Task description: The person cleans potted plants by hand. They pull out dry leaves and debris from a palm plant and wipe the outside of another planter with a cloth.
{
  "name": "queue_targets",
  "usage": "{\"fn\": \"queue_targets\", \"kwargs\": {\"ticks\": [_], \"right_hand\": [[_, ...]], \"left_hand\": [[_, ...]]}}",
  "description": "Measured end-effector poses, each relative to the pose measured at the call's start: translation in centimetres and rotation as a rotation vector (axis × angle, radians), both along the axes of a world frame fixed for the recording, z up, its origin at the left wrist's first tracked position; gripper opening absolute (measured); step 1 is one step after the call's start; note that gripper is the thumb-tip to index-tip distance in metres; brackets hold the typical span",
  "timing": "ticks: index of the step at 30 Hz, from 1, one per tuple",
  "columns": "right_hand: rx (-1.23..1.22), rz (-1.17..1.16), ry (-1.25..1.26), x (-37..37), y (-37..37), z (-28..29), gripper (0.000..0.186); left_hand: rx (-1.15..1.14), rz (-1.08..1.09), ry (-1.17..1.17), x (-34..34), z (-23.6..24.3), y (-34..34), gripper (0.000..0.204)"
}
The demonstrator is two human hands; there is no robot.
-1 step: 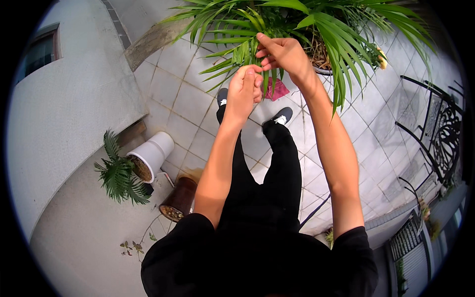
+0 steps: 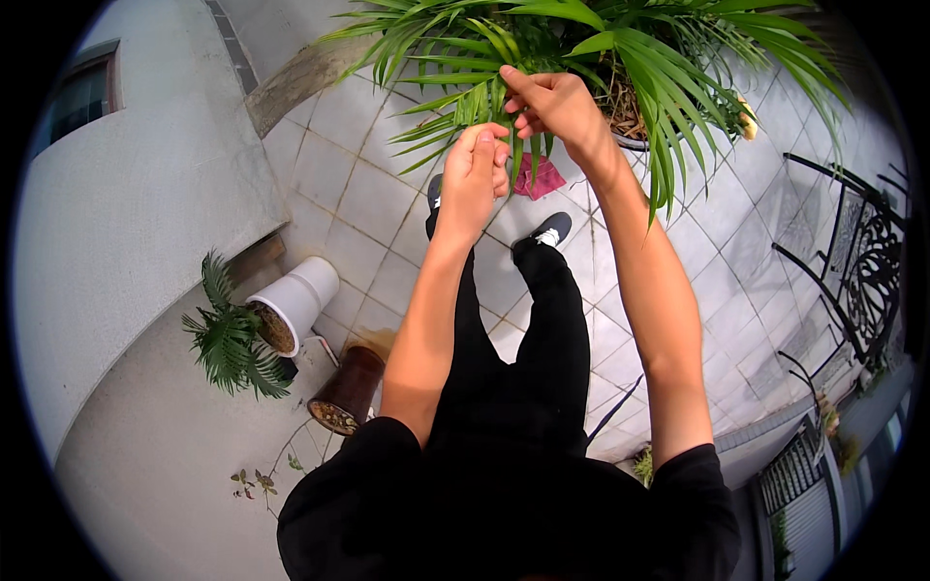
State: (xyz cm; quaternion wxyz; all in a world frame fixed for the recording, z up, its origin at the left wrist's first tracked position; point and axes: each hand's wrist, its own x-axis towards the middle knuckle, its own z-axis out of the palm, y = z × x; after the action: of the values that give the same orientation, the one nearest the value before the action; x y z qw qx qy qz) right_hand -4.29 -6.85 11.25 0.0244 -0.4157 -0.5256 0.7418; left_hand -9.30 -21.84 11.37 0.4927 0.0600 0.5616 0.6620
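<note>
- left hand (image 2: 473, 174): fingers curled toward the palm, thumb uppermost; whether they grip anything cannot be told.
- right hand (image 2: 564, 108): fingers loosely bent, partly spread; any hold on the fronds cannot be told.
- leafy potted plant (image 2: 651, 82): fronds just beyond both hands.
- pink piece (image 2: 540, 180): on the tiled floor (image 2: 370, 194), near the plant.

The person's curled left grip (image 2: 477, 169) and looser right grip (image 2: 562, 108) are close together by green fronds (image 2: 644, 73) above pale floor tiles (image 2: 370, 198).
</note>
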Motion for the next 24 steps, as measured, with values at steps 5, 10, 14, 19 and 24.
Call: {"fn": "queue_targets", "kwargs": {"ticks": [5,10,14,19,24], "right_hand": [[-0.088,0.053,0.052,-0.6,0.8,-0.9,0.026],[-0.152,0.11,0.071,0.2,1.8,-0.5,0.019],[-0.214,0.118,0.085,0.8,2.1,-0.2,0.016],[-0.211,0.155,0.063,1.1,2.8,0.3,0.017],[-0.174,0.22,0.037,1.2,2.6,0.0,0.017]], "left_hand": [[-0.016,0.077,0.172,-0.9,-0.2,1.1,0.025],[-0.075,0.029,0.25,-1.0,-2.5,2.4,0.033],[-0.104,-0.056,0.341,-1.0,-4.0,2.9,0.035],[-0.166,-0.073,0.551,-1.4,-2.5,3.2,0.033],[0.0,-0.195,0.228,-1.9,-3.2,3.5,0.025]]}}
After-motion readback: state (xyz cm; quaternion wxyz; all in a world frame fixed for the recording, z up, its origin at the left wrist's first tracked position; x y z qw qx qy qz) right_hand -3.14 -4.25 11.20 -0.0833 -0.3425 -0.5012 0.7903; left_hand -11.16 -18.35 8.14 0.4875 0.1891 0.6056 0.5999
